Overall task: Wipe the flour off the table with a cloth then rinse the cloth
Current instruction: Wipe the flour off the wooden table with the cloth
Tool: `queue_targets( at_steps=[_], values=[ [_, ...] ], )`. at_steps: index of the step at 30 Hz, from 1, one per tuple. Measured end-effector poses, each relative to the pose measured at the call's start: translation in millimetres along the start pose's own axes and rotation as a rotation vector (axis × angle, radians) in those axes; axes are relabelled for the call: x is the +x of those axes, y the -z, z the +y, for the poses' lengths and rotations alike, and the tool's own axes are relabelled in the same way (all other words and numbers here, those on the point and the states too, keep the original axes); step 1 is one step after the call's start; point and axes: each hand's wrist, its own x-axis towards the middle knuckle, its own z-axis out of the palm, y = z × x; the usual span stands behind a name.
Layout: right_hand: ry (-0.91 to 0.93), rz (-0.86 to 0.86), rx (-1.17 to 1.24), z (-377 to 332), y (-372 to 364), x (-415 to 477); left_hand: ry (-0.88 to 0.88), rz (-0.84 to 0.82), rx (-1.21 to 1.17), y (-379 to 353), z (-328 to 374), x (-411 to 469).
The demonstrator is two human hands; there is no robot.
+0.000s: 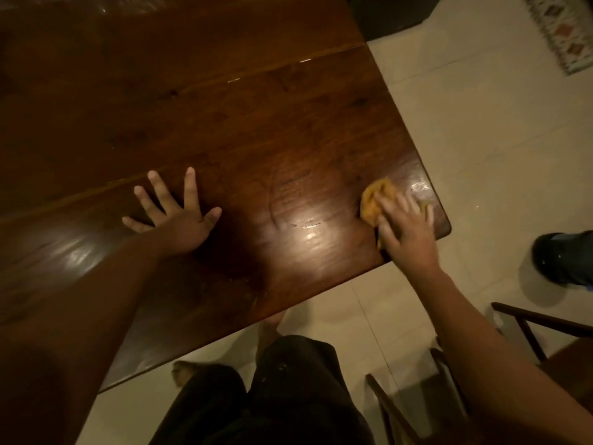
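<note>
A yellow-orange cloth (375, 200) lies bunched on the dark wooden table (244, 130), close to its near right corner. My right hand (406, 228) presses down on the cloth, fingers spread over it and blurred, so part of the cloth is hidden. My left hand (175, 210) rests flat on the tabletop to the left, fingers splayed, holding nothing. Faint curved wipe streaks (288, 203) and a few pale specks show on the glossy wood between the hands. Thin whitish traces sit near the table's front edge (256, 297).
Pale tiled floor (481, 139) surrounds the table's right and near sides. A wooden chair (529, 354) stands at the lower right. A dark shoe (561, 258) lies on the floor at the right, a patterned rug (564, 30) at the top right. My legs (272, 396) are below.
</note>
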Motion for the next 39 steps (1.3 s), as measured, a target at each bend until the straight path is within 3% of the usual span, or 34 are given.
queue_targets(
  at_steps=[2,4,6,9,12,14,17,20,22,26,31,36,39],
  values=[
    [-0.180,0.084,0.030,-35,-13,27,0.001,-0.007,0.008,-1,0,1],
    [-0.173,0.114,0.064,-86,-30,39,0.001,-0.022,0.016,-1,-1,-1],
    [0.080,0.056,0.060,-141,-52,21,-0.046,-0.028,0.024,-1,-9,-4],
    [0.587,-0.203,0.051,-206,-86,-50,-0.225,0.011,0.078,-3,-52,-14],
    [0.795,-0.313,0.025,-199,-94,-98,-0.375,0.057,0.102,-7,-122,-31],
    [0.743,-0.280,-0.018,-170,-86,-100,-0.409,0.073,0.092,-10,-171,-46],
    [0.325,-0.164,0.020,-147,-70,-83,-0.417,0.116,0.043,-17,-238,-74],
    [-0.047,0.006,0.054,-191,-79,-58,-0.391,0.168,-0.078,-24,-291,-100],
    [-0.097,0.062,0.045,-247,-99,-42,-0.374,0.182,-0.202,-29,-317,-116],
    [0.183,0.016,0.064,-385,-150,-46,-0.307,0.174,-0.498,-30,-351,-147],
    [0.787,-0.181,0.065,-498,-202,-124,-0.174,0.345,-0.773,-20,-386,-168],
    [1.239,-0.515,0.042,-448,-185,-167,-0.146,0.318,-0.789,-18,-405,-178],
    [1.184,-0.546,0.036,-394,-159,-134,-0.142,0.297,-0.804,-20,-401,-173]
  ],
)
